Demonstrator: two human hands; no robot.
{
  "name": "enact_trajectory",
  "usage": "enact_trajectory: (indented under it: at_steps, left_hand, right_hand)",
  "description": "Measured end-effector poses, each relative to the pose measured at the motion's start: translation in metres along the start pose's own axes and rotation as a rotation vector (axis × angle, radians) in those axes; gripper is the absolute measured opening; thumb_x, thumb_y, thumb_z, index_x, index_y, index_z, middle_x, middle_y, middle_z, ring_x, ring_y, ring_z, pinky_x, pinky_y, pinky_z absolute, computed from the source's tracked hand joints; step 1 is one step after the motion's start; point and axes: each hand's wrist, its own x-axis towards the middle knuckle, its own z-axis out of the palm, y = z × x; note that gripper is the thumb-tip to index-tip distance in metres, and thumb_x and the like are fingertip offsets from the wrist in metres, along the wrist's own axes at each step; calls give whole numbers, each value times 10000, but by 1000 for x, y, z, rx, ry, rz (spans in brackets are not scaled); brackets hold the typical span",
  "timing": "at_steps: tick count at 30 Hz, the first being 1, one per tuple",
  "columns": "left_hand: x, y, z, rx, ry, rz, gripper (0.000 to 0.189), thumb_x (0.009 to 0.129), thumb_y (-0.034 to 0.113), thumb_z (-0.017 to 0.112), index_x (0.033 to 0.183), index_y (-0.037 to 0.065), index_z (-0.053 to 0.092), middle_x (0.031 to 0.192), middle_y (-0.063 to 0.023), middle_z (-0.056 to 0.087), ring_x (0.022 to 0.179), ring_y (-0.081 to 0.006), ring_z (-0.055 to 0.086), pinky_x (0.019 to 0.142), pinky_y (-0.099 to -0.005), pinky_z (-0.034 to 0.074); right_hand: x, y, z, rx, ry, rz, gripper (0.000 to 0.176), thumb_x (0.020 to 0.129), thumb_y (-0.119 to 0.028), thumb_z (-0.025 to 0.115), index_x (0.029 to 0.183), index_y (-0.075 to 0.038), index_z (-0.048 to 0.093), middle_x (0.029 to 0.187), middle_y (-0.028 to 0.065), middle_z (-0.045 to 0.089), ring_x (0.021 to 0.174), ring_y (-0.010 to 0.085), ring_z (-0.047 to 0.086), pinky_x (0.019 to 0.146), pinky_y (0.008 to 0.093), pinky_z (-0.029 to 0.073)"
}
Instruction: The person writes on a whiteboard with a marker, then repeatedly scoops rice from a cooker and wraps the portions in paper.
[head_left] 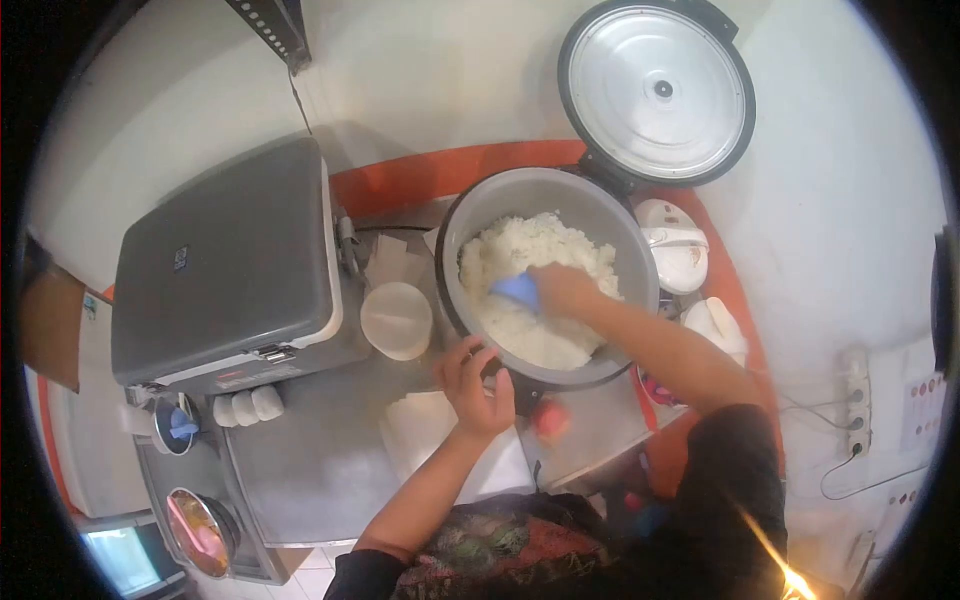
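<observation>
A large rice cooker stands open, with a heap of white rice in its grey pot. My right hand reaches into the pot, its fingers closed on a blue plastic scoop that rests against the rice. The scoop's handle is hidden in my grip. By the near left side of the cooker, my left hand holds nothing, its fingers apart and slightly bent. Under that wrist lies a stack of white paper sheets. A round pale container stands just left of the cooker.
The cooker's raised lid leans back near the wall. A big grey cool box stands on the left, with rolled white items before it. At lower left is a metal bowl; white lidded pots stand on the right.
</observation>
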Motion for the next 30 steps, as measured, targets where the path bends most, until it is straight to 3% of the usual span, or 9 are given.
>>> enact_trajectory:
  at_steps: [9,12,15,18,21,23,26,30]
  left_hand:
    - [-5,-3,6,-38,57,-8,340,880,213,569,1174,48,526,1230,-155,570,1128,-308,477,1008,-460,291]
    - [-7,-4,4,-22,70,12,351,864,194,572,1178,46,524,1231,-155,568,1133,-306,463,1005,-456,283]
    - [-10,-5,8,-33,96,23,375,824,151,587,1177,35,532,1247,-166,558,1140,-318,449,993,-453,290]
    - [-9,-2,8,-62,79,16,371,835,146,592,1182,37,521,1263,-173,543,1166,-320,435,1014,-464,280]
    - [-10,-2,3,-99,38,-14,368,840,124,610,1183,44,503,1279,-183,524,1195,-326,417,1047,-483,265]
    - [-18,-5,-5,-145,9,4,390,816,89,639,1179,39,503,1295,-195,510,1228,-343,397,1065,-492,263]
    - [-65,-22,-38,-12,-61,-38,422,794,61,657,1188,40,507,1274,-203,529,1209,-359,443,1067,-502,286]
    - [-125,-86,-88,125,-534,-92,480,833,144,676,1270,41,509,1291,-198,547,1195,-361,507,1062,-509,330]
  right_hand:
    - [-52,-11,5,236,-192,-180,385,817,-94,617,1198,-40,631,1051,233,692,1021,408,667,880,472,525]
    - [-69,-16,-6,386,-97,-153,393,802,-98,637,1188,-23,634,1035,251,689,1039,426,650,885,479,510]
    - [-72,-18,10,467,165,-234,381,815,-78,635,1188,-3,629,949,258,693,884,369,699,761,460,542]
    - [-74,-35,-12,854,-80,86,291,842,-56,628,1126,2,647,819,189,666,662,246,666,579,407,527]
    - [-64,-31,-12,1269,-252,167,210,872,-42,616,1078,-1,628,749,85,590,544,136,555,479,329,471]
    - [-59,-23,-11,1436,-308,217,197,877,-39,624,1070,-4,603,744,55,566,534,134,538,484,321,477]
    - [-71,-12,-23,1603,-296,235,195,893,-30,622,1072,-8,549,752,49,552,526,132,529,493,328,497]
    - [-119,-11,-30,1657,-260,142,211,901,-32,614,1096,-11,537,753,65,561,526,140,548,475,345,506]
